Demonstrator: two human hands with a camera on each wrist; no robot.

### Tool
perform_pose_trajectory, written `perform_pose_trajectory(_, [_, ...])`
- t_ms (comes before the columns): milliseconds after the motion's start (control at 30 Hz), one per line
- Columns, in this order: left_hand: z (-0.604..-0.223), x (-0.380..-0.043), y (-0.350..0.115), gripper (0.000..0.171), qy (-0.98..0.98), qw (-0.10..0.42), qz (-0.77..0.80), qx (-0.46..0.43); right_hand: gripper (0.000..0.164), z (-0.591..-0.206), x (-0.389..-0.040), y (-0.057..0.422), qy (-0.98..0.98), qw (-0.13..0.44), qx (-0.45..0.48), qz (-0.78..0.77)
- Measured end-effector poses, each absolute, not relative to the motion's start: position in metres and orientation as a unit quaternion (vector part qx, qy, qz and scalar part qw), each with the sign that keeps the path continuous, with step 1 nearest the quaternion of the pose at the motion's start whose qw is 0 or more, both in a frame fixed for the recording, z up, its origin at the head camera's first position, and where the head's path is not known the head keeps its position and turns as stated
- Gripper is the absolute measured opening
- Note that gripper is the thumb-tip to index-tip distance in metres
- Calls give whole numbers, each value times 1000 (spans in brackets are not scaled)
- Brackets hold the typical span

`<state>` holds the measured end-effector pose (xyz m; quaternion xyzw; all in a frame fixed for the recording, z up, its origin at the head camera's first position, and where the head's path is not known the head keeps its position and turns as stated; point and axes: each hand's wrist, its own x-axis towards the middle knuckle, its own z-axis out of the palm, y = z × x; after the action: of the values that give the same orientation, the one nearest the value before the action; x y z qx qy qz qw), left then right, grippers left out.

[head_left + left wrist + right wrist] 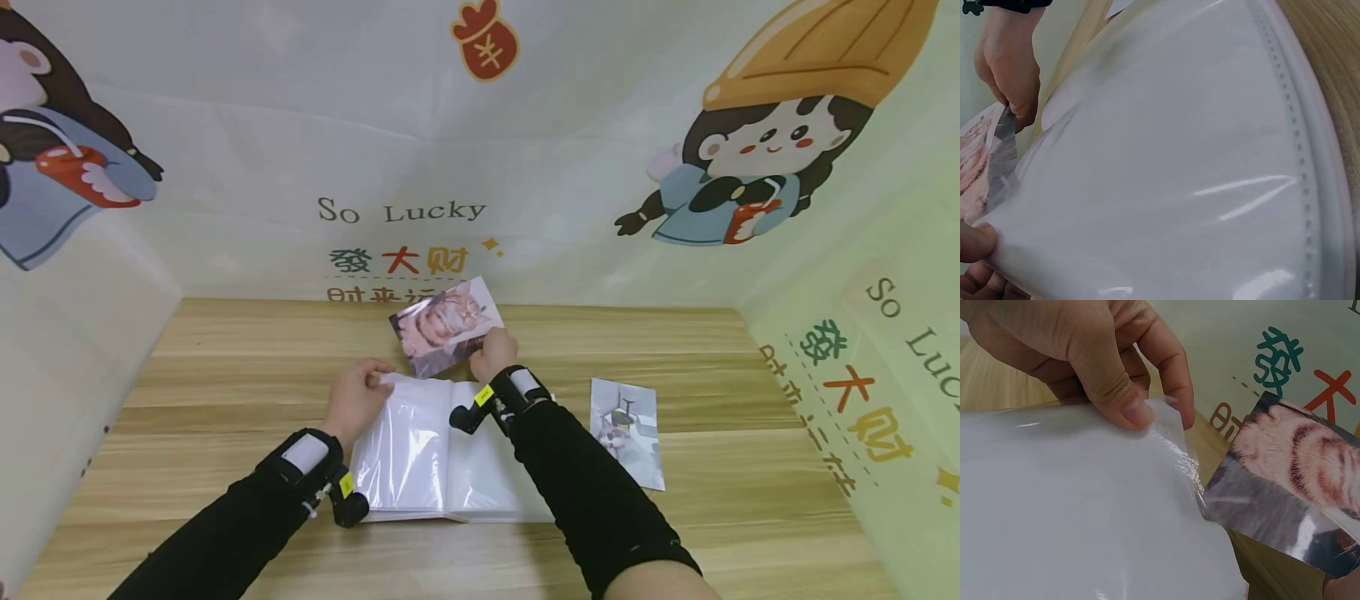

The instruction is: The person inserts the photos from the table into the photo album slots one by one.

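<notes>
A photo album with clear plastic sleeves [408,454] lies spread on the wooden table. At its upper left corner my left hand [357,403] pinches the sleeve's edge between thumb and fingers; in the right wrist view the thumb [1138,414] presses on the clear film [1169,434]. My right hand [495,355] grips a photo of a striped cat [448,321] by its lower right corner. This photo is tilted, just beyond the album's top edge, with its lower left corner close to the sleeve's opening. Whether it touches the sleeve, I cannot tell.
A second photo [630,433] lies flat on the table [712,475], right of the album. Printed cloth walls [570,208] rise behind the table and on both sides. My right forearm covers the album's right part.
</notes>
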<state>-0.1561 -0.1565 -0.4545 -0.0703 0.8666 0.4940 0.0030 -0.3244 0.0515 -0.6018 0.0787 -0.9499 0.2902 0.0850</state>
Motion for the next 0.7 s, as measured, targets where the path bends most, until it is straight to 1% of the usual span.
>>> perform_pose_trajectory(67, [-455, -156, -156, 25, 869, -2, 490, -67, 5, -596, -321, 49, -947, 86, 65, 301])
perform_pose_trajectory(100, [-455, -156, -155, 25, 870, -5, 489, -65, 6, -594, -319, 48, -945, 103, 61, 306])
perform_pose_trajectory(200, [-456, -156, -155, 25, 870, -11, 490, -61, 10, -583, -311, 44, -942, 120, 53, 310])
perform_pose_trajectory(233, [-456, -156, -155, 25, 870, -14, 489, -60, 10, -579, -310, 43, -942, 109, 50, 314])
perform_pose_trajectory(267, [-456, -156, -155, 24, 870, -16, 488, -59, 11, -585, -314, 42, -942, 129, 47, 307])
perform_pose_trajectory(300, [-456, -156, -155, 24, 871, -16, 487, -59, 11, -591, -318, 41, -942, 137, 47, 303])
perform_pose_trajectory(400, [-455, -155, -155, 24, 873, -12, 483, -59, 10, -626, -342, 41, -946, 125, 37, 297])
perform_pose_trajectory(433, [-455, -155, -155, 24, 874, -10, 483, -59, 10, -641, -353, 41, -948, 118, 35, 293])
perform_pose_trajectory(467, [-455, -155, -155, 24, 874, -8, 482, -60, 11, -663, -365, 41, -949, 128, 36, 286])
perform_pose_trajectory(567, [-454, -154, -155, 24, 871, -3, 487, -64, 15, -730, -407, 47, -953, 102, 36, 284])
perform_pose_trajectory(633, [-454, -155, -156, 24, 870, -3, 489, -64, 14, -723, -401, 48, -951, 102, 48, 288])
perform_pose_trajectory(700, [-454, -155, -156, 25, 869, -1, 490, -65, 11, -699, -384, 48, -950, 111, 61, 287])
